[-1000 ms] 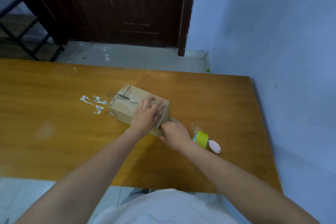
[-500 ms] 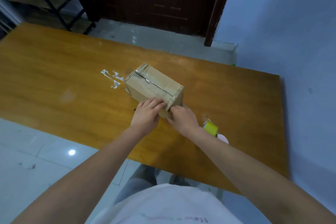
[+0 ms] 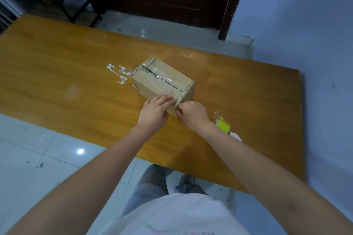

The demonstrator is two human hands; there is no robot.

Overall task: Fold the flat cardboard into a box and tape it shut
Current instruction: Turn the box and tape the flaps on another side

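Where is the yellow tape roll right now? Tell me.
In the head view, the yellow tape roll lies on the table just beyond the right forearm, right of the cardboard box, beside a pale oval object.

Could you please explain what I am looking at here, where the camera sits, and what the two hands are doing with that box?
There is no machine here: a person works with two bare hands, and the single wide-angle camera is worn on their head, looking forward and down, so the arms reach in from the bottom of the picture. A closed cardboard box stands on a wooden table, with clear tape along its top seam. The left hand rests on the near end of the box, fingers laid on the taped edge. The right hand works at the same end, fingers curled; its grip looks like a pinch on the tape end, though that is hard to make out. Beside the right wrist lie a yellow tape roll and a small pink object, partly hidden. White smears mark the table left of the box.
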